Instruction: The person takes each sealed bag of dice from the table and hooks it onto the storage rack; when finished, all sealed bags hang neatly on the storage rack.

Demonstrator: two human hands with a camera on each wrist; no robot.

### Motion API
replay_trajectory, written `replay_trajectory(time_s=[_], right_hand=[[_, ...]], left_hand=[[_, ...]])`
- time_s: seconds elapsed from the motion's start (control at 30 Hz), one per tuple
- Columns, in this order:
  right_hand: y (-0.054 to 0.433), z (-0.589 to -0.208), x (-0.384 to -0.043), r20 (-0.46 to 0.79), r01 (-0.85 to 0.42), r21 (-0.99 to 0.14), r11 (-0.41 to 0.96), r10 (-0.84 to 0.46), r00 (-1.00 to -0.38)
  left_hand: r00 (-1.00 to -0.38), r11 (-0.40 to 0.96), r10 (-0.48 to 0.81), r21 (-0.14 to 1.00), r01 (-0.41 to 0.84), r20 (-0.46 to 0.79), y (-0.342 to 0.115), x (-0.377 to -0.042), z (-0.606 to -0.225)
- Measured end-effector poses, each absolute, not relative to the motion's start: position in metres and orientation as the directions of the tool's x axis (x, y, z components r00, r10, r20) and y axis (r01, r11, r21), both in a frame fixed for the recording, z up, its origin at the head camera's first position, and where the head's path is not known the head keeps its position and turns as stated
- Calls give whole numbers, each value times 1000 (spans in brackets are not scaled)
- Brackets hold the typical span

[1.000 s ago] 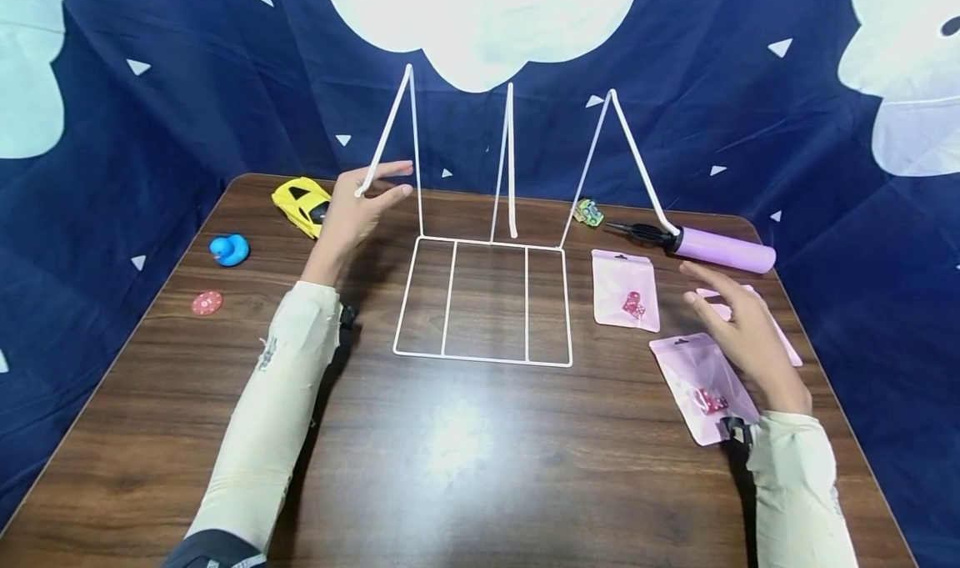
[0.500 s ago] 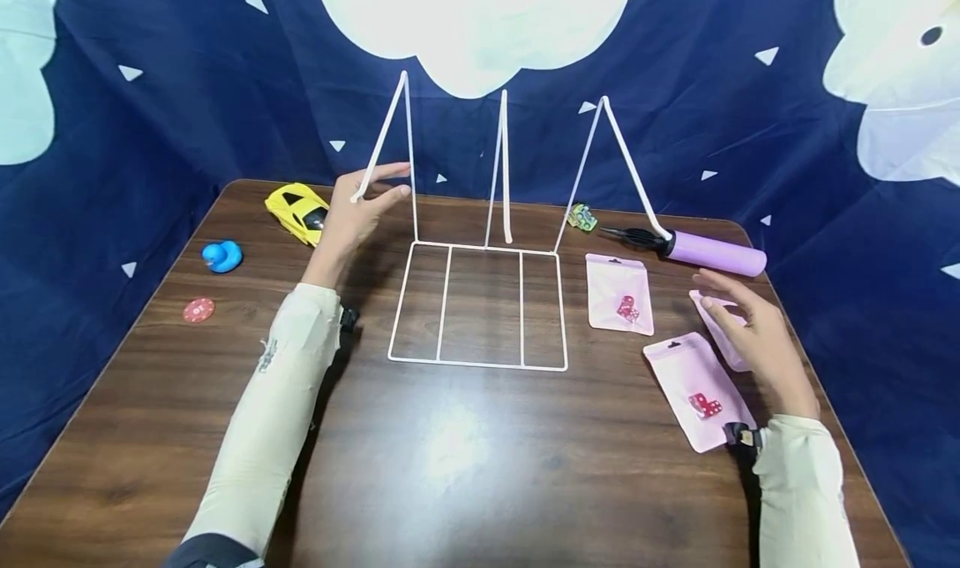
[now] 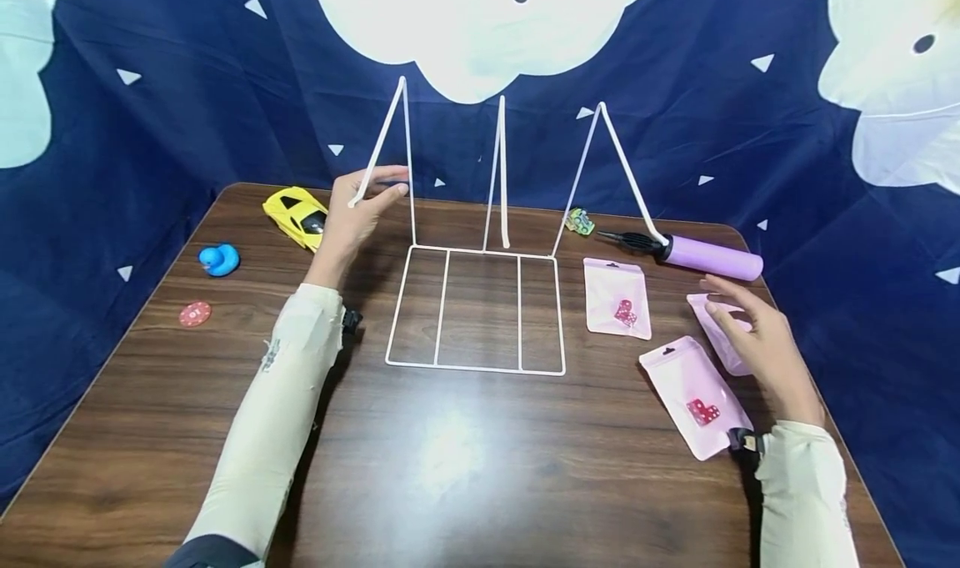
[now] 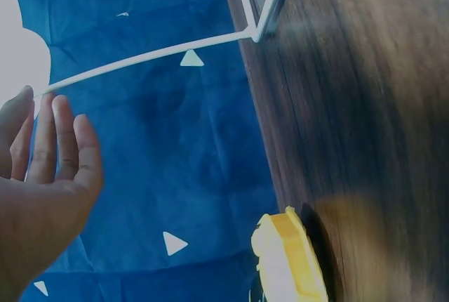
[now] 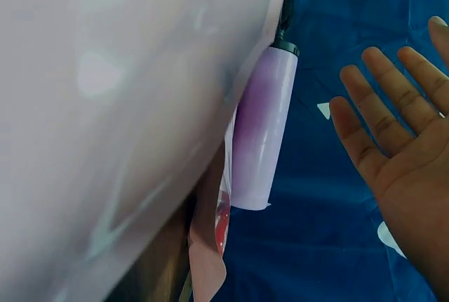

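Note:
My left hand [image 3: 356,213] is at the left upright of a white wire rack [image 3: 475,369], with fingers loosely extended and nothing held. The rack's slanting front bar crosses before this hand. In the left wrist view the fingertips [image 4: 64,105] overlap the wire; whether they touch cannot be told. Over the right side of the table, my right hand [image 3: 768,347] hovers with spread fingers, partly covering a pink pouch [image 3: 723,339]. Nearby lie a second pouch [image 3: 686,384] with red dice [image 3: 702,412] and a third pouch [image 3: 617,280], also holding red dice.
A purple hand pump [image 3: 712,257] lies at the back right, beside a small green-yellow toy [image 3: 579,221]. On the left are a yellow toy car [image 3: 296,218], a blue rubber duck [image 3: 219,259] and a red round chip [image 3: 195,314]. A dark blue cloth [image 3: 247,92] hangs behind.
My right hand has shifted slightly right and away from the nearest pouch, uncovering more of it. The left hand stays by the rack. The whole head view has tilted slightly.

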State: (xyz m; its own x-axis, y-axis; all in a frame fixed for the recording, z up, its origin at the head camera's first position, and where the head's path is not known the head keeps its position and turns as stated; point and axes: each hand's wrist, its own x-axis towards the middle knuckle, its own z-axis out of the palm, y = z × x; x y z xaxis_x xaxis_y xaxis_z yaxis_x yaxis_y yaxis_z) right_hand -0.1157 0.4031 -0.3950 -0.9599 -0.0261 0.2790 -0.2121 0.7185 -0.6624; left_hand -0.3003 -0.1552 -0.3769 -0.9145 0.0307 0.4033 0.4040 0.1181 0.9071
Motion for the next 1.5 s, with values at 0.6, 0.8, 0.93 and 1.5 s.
replay_trajectory(time_s=[0.6,0.8,0.93,1.5], right_hand=[[416,-394,-111,240,-138,-652,746,30,-970],[432,-395,-110,226,-83,-651,754,88,-970],[439,-397,-109,206,-40,-694,719,144,-968],[473,-408,-98,172,-14,-799,601,205,-964]], left_hand=[[-922,111,-1,917,384,386,-145,-303,-386],[-925,144,-21,917,372,379,-141,-306,-386],[-926,136,-22,919,370,376,-141,-307,-386],[-933,123,0,926,357,360,-140,-306,-386]])
